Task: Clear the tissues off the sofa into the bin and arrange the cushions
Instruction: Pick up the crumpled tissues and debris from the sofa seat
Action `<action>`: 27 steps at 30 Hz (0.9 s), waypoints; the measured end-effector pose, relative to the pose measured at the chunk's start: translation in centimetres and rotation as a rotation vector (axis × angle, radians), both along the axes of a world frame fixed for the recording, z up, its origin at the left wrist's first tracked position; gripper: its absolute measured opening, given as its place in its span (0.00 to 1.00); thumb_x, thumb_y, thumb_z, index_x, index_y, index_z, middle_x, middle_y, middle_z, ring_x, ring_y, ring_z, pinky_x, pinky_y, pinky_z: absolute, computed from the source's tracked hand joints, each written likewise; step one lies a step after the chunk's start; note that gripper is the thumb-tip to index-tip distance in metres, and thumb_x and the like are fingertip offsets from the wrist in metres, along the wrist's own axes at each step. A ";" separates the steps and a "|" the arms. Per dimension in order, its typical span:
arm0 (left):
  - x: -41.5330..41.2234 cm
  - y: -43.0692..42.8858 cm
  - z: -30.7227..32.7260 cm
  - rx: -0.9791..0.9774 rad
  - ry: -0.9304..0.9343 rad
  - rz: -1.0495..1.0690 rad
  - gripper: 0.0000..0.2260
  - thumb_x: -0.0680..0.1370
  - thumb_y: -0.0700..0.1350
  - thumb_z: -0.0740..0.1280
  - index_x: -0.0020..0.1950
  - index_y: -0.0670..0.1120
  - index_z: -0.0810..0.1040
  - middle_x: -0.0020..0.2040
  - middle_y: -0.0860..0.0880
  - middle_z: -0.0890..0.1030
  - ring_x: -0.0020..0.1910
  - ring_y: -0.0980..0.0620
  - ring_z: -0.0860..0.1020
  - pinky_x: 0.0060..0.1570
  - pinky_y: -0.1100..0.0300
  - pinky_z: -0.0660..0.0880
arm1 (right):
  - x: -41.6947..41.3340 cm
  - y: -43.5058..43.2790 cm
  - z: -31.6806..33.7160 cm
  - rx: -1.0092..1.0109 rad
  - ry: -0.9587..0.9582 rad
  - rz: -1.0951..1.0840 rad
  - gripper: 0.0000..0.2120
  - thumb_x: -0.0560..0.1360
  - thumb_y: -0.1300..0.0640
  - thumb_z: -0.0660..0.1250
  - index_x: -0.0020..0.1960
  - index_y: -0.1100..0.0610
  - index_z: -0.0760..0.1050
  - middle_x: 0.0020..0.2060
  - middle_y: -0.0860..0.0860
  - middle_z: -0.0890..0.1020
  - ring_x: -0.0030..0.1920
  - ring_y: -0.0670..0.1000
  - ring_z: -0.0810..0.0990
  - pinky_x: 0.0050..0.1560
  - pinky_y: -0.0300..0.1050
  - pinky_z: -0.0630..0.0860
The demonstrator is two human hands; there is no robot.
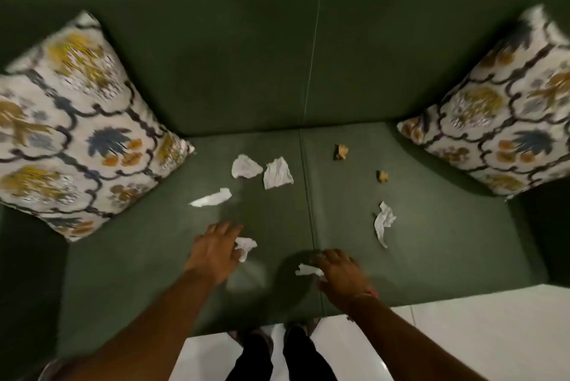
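I stand at a green sofa [277,72] on a white floor [462,334]. A flowery cushion [77,121] leans in the left corner and another cushion [499,121] leans in the right corner. White tissues lie all over the seat, with two little brown scraps [340,152] near the back. My left hand [212,252] is spread open, its fingers [228,231] touching a crumpled tissue [245,246]. My right hand [339,272] is open too, on top of another tissue [307,270]. Neither hand has grabbed yet. I think tissues are soft and very light, so I should pinch each one in the middle. I cannot see the bin.
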State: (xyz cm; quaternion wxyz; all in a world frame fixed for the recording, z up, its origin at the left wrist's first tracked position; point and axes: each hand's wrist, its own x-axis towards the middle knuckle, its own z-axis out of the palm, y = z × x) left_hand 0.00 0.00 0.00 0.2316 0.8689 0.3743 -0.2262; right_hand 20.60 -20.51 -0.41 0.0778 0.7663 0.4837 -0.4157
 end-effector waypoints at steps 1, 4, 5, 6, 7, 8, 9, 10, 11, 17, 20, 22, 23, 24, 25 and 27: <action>0.1 -0.2 -1.5 -0.016 0.009 -0.006 0.25 0.75 0.54 0.63 0.72 0.55 0.65 0.72 0.50 0.67 0.70 0.48 0.66 0.64 0.49 0.70 | -0.1 -0.3 -1.8 0.001 -0.024 0.059 0.27 0.75 0.49 0.66 0.71 0.44 0.64 0.73 0.52 0.66 0.74 0.58 0.61 0.72 0.58 0.60; -0.2 -1.0 -5.6 0.051 0.022 -0.085 0.23 0.74 0.53 0.65 0.69 0.57 0.68 0.70 0.50 0.69 0.67 0.47 0.69 0.59 0.50 0.72 | -0.3 -1.1 -5.4 0.102 -0.152 0.115 0.25 0.70 0.47 0.72 0.66 0.44 0.72 0.66 0.53 0.76 0.68 0.61 0.71 0.68 0.61 0.68; -0.2 -1.1 -6.7 0.075 0.026 -0.095 0.21 0.73 0.52 0.66 0.67 0.57 0.70 0.67 0.49 0.71 0.64 0.47 0.71 0.56 0.50 0.73 | -0.5 -1.4 -6.4 0.114 -0.170 0.094 0.24 0.67 0.47 0.75 0.63 0.45 0.75 0.61 0.52 0.79 0.63 0.60 0.76 0.63 0.59 0.74; -0.3 -1.2 -7.5 0.111 0.014 -0.105 0.19 0.73 0.50 0.68 0.64 0.56 0.73 0.63 0.49 0.74 0.60 0.47 0.74 0.51 0.51 0.75 | -0.7 -1.7 -7.1 0.155 -0.188 0.072 0.24 0.64 0.47 0.77 0.59 0.45 0.78 0.57 0.51 0.81 0.58 0.58 0.79 0.58 0.57 0.77; -0.4 -1.3 -8.3 0.174 -0.023 -0.118 0.17 0.72 0.48 0.69 0.60 0.55 0.76 0.58 0.49 0.77 0.55 0.47 0.76 0.46 0.53 0.77 | -0.8 -2.0 -7.9 0.217 -0.215 0.050 0.22 0.63 0.48 0.79 0.56 0.46 0.80 0.54 0.50 0.82 0.55 0.58 0.81 0.54 0.55 0.79; -0.3 -1.3 -8.7 0.231 -0.078 -0.127 0.12 0.71 0.48 0.69 0.55 0.54 0.78 0.53 0.50 0.79 0.49 0.48 0.78 0.40 0.55 0.77 | -0.7 -2.2 -8.3 0.296 -0.231 0.025 0.19 0.62 0.49 0.79 0.52 0.46 0.81 0.53 0.49 0.82 0.53 0.57 0.81 0.51 0.53 0.80; -0.3 -1.2 -9.3 0.265 -0.119 -0.136 0.08 0.71 0.48 0.68 0.50 0.54 0.79 0.49 0.50 0.80 0.45 0.48 0.79 0.36 0.57 0.77 | -0.7 -2.1 -8.8 0.329 -0.232 0.003 0.17 0.62 0.50 0.79 0.49 0.46 0.81 0.52 0.49 0.83 0.52 0.57 0.81 0.49 0.52 0.79; -0.1 -1.0 -9.6 0.277 -0.161 -0.127 0.06 0.71 0.49 0.66 0.47 0.53 0.79 0.46 0.51 0.80 0.42 0.48 0.80 0.35 0.58 0.76 | -0.7 -2.2 -9.2 0.360 -0.225 -0.039 0.15 0.61 0.50 0.79 0.46 0.46 0.82 0.51 0.48 0.83 0.52 0.56 0.81 0.48 0.51 0.79; 0.4 -0.9 -9.7 0.286 -0.199 -0.112 0.05 0.70 0.49 0.66 0.44 0.53 0.80 0.43 0.51 0.81 0.40 0.48 0.80 0.33 0.58 0.76 | -0.7 -2.1 -9.2 0.387 -0.229 -0.073 0.14 0.61 0.51 0.80 0.44 0.46 0.82 0.49 0.48 0.83 0.51 0.56 0.81 0.46 0.50 0.78; 8.7 1.7 -6.7 0.343 -0.348 -0.083 0.05 0.67 0.48 0.75 0.41 0.55 0.82 0.54 0.53 0.80 0.52 0.49 0.76 0.41 0.55 0.76 | 4.0 -2.3 -6.6 0.552 -0.310 -0.389 0.10 0.61 0.56 0.81 0.40 0.48 0.85 0.52 0.53 0.85 0.54 0.62 0.80 0.53 0.54 0.76; 13.8 4.7 -5.2 0.373 -0.371 -0.158 0.01 0.66 0.49 0.76 0.36 0.55 0.85 0.63 0.46 0.78 0.63 0.41 0.74 0.51 0.44 0.74 | 8.2 -2.4 -5.8 0.490 -0.417 -0.506 0.06 0.66 0.53 0.78 0.42 0.47 0.85 0.66 0.57 0.77 0.68 0.64 0.70 0.66 0.59 0.69; 16.7 6.4 -5.0 0.395 -0.313 -0.226 0.02 0.66 0.48 0.76 0.35 0.52 0.85 0.65 0.43 0.77 0.65 0.38 0.72 0.52 0.43 0.74 | 11.2 -2.2 -6.4 0.411 -0.455 -0.537 0.05 0.69 0.49 0.74 0.45 0.44 0.84 0.73 0.56 0.68 0.74 0.63 0.61 0.72 0.57 0.58; 17.6 7.3 -5.1 0.376 -0.255 -0.227 0.02 0.67 0.48 0.75 0.37 0.51 0.85 0.67 0.43 0.75 0.67 0.38 0.70 0.53 0.44 0.73 | 12.4 -1.9 -6.8 0.362 -0.442 -0.552 0.06 0.71 0.48 0.73 0.47 0.43 0.83 0.76 0.55 0.63 0.76 0.62 0.56 0.73 0.55 0.53; 18.4 7.9 -5.5 0.349 -0.183 -0.216 0.03 0.69 0.48 0.73 0.40 0.51 0.85 0.70 0.44 0.72 0.70 0.40 0.67 0.56 0.45 0.71 | 13.5 -1.6 -7.4 0.319 -0.415 -0.571 0.07 0.72 0.47 0.71 0.49 0.43 0.83 0.77 0.54 0.60 0.77 0.61 0.53 0.74 0.54 0.51; 19.0 8.4 -6.0 0.323 -0.110 -0.202 0.04 0.71 0.49 0.71 0.43 0.52 0.84 0.71 0.46 0.70 0.71 0.42 0.66 0.59 0.47 0.69 | 14.2 -1.3 -8.0 0.291 -0.382 -0.590 0.08 0.73 0.47 0.70 0.51 0.44 0.82 0.77 0.53 0.60 0.77 0.60 0.53 0.74 0.53 0.53; 19.5 8.6 -6.9 0.305 -0.007 -0.189 0.05 0.71 0.48 0.70 0.45 0.53 0.83 0.70 0.48 0.72 0.66 0.45 0.71 0.58 0.51 0.68 | 14.8 -0.9 -9.2 0.305 -0.345 -0.612 0.10 0.74 0.50 0.69 0.53 0.49 0.83 0.73 0.54 0.67 0.73 0.58 0.62 0.71 0.51 0.64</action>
